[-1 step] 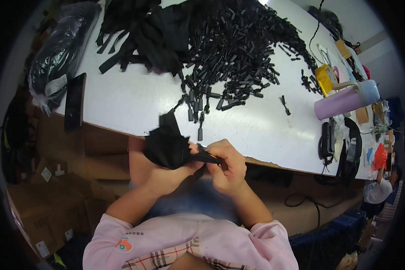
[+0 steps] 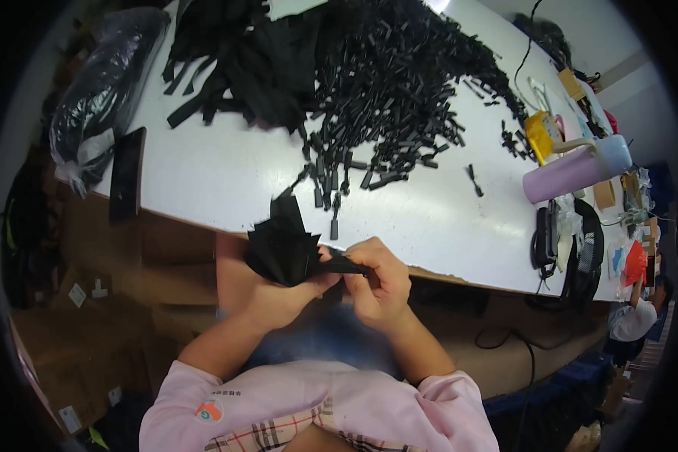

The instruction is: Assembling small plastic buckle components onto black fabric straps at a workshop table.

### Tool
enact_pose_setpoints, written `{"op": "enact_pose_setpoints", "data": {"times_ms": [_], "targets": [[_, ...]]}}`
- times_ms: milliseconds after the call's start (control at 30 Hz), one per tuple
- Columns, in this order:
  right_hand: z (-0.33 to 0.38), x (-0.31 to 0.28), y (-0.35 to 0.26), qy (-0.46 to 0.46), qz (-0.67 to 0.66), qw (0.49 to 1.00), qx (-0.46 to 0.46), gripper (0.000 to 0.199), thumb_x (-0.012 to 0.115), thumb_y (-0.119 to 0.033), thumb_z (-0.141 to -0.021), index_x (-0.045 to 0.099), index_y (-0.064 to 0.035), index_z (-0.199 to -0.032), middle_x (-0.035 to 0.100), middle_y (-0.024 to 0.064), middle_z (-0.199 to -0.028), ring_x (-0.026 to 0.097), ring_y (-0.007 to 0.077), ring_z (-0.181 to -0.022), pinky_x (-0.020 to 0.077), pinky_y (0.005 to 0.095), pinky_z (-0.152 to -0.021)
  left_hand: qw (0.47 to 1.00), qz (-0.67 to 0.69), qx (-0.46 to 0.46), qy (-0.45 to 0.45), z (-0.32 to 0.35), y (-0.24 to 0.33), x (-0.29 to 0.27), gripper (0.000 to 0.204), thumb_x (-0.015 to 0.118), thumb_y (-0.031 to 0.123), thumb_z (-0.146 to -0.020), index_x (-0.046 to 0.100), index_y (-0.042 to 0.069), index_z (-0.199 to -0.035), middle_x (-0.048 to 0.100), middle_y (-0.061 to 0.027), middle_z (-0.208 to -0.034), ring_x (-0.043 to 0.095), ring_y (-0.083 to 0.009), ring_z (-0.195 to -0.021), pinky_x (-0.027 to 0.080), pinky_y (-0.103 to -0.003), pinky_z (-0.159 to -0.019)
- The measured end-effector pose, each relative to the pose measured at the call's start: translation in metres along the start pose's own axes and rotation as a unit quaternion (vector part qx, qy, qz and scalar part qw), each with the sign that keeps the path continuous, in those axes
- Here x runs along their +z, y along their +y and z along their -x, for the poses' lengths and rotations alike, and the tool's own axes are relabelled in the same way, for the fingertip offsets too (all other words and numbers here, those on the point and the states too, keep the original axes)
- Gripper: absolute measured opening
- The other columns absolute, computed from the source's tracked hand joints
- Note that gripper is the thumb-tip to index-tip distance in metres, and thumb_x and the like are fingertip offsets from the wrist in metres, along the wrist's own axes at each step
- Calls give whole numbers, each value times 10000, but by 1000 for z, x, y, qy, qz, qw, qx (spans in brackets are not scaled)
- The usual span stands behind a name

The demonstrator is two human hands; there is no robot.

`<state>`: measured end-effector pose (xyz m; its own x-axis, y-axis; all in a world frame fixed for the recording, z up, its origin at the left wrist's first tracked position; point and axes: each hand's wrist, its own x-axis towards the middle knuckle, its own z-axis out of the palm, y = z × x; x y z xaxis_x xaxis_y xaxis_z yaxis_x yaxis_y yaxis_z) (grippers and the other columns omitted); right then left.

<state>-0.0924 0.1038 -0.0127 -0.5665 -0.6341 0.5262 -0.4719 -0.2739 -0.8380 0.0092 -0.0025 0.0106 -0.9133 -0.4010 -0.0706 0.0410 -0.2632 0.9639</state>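
Note:
My left hand (image 2: 290, 297) is closed around a bunch of black fabric pieces (image 2: 282, 250) just off the table's front edge. From that bunch a narrow black fabric end (image 2: 341, 264) runs across to my right hand (image 2: 382, 280), which pinches it between thumb and fingers. Small details between the fingertips are hidden. Beyond my hands, a large heap of small black zipper pulls (image 2: 392, 98) covers the middle of the white table (image 2: 226, 177). Some pulls trail from the heap toward the bunch. More black fabric strips (image 2: 271, 75) lie piled at the far left.
Left on the table are a clear plastic bag of black material (image 2: 102, 98) and a dark flat phone-like slab (image 2: 127, 173). To the right lie a purple bottle (image 2: 569, 178), a yellow packet (image 2: 541, 134) and a black pouch (image 2: 546, 237). Cardboard boxes (image 2: 90, 354) stand below left.
The whole view has shifted very slightly. Both hands keep the same grip on the black fabric.

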Motion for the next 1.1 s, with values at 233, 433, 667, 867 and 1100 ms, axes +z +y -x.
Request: {"op": "enact_pose_setpoints", "data": {"times_ms": [233, 433, 667, 867, 1100], "targets": [[8, -17, -19, -87, -30, 988, 124, 248, 520, 54, -697, 558, 24, -940, 593, 115, -871, 580, 186, -799, 449, 255, -718, 999, 38, 21, 25, 10, -18, 2, 216, 611, -25, -706, 543, 24, -906, 550, -16, -864, 515, -88, -797, 429, -213, -682], [12, -18, -43, -80, 147, 985, 49, 267, 589, -77, -666, 600, -102, -932, 599, 79, -773, 587, 190, -636, 461, 257, -569, 999, -26, 28, 27, 18, -13, 8, 206, 632, -3, -691, 552, 28, -879, 564, -7, -803, 518, -83, -749, 434, -221, -649], [16, -15, -50, -17, 225, 964, -143, 216, 604, 22, -657, 556, 6, -867, 502, 86, -615, 513, 211, -508, 413, 288, -451, 1000, -16, 13, 14, 18, 2, 16, 190, 622, -38, -644, 547, 41, -799, 536, -12, -629, 494, -84, -469, 383, -190, -397], [17, -23, -63, -10, 242, 956, -164, 231, 605, 17, -663, 562, 0, -890, 512, 83, -626, 510, 185, -488, 414, 267, -447, 999, -18, 20, -17, 17, 5, 20, 214, 655, 36, -676, 535, 33, -853, 529, -1, -660, 460, -46, -473, 347, -174, -371], [20, -29, -62, -40, 123, 992, -1, 185, 609, -62, -705, 602, -49, -889, 597, 85, -719, 578, 153, -590, 446, 246, -532, 997, 3, 65, -51, 20, 1, 22, 161, 639, -5, -689, 583, 38, -834, 534, 0, -648, 474, -61, -491, 369, -179, -417]]}}
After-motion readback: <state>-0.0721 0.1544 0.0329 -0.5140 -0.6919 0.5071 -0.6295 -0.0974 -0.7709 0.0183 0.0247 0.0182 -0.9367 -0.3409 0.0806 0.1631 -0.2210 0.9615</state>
